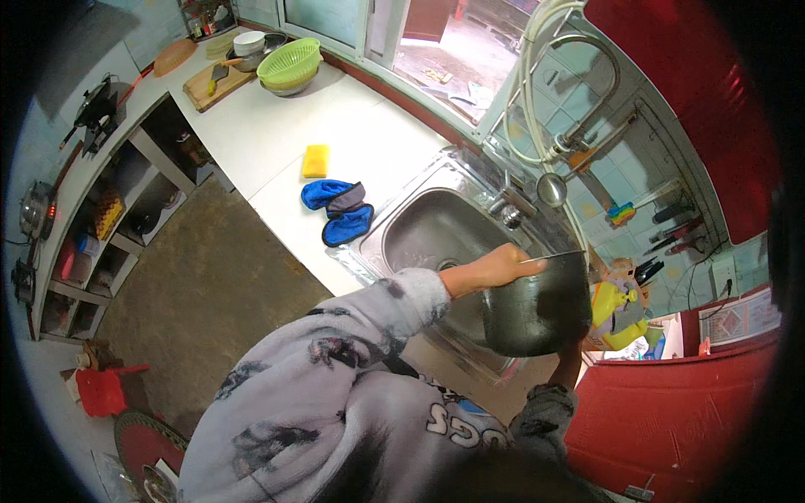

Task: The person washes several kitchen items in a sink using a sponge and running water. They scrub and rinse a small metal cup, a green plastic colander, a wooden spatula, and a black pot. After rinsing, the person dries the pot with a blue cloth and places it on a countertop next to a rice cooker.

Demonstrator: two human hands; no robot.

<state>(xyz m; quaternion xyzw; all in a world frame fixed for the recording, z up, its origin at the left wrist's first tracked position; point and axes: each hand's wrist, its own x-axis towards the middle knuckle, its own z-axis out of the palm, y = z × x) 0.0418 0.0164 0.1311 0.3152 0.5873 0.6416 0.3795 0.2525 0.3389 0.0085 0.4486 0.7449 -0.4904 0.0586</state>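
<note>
My left hand (pixel 494 267) grips the rim of a dark metal pot (pixel 538 308), thumb lying along its edge. The pot is tilted, its outer wall facing me, above the right part of a stainless-steel sink (pixel 412 226). My right hand (pixel 570 366) reaches in behind the pot's lower right side; its fingers are hidden, so its hold cannot be seen. A chrome faucet (pixel 510 204) stands at the sink's back edge. On the counter left of the sink lie a crumpled blue cloth with dark trim (pixel 343 210) and a yellow sponge (pixel 316 161).
Yellow bottles (pixel 616 314) stand close beyond the pot. A ladle (pixel 552 188) and brushes hang by the wall, near a looped pale hose (pixel 519 113). Farther along the white counter (pixel 264 157) are a green colander (pixel 289 63) and a cutting board (pixel 217 85) with a spatula.
</note>
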